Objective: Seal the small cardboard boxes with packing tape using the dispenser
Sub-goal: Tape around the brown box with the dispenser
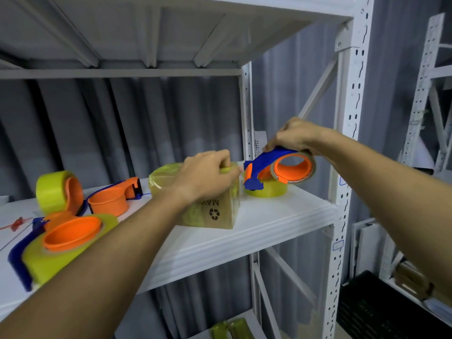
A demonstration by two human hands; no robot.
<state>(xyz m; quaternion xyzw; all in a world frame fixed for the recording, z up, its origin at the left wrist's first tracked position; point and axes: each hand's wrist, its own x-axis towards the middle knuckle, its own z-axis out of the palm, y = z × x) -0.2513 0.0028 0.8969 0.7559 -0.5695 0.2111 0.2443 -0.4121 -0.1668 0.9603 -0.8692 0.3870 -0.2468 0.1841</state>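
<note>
Now my left hand (208, 174) pins the box (215, 211), seemingly pinching tape; right hand (297, 137) grips the dispenser (276, 167) just right, ready to pull.

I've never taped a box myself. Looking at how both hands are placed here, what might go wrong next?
The dispenser in the right hand hangs beside the box, so its cutter end is close to the left hand and might nick a finger. The box sits near the shelf's front edge; a hard tape pull could drag it off.
</note>
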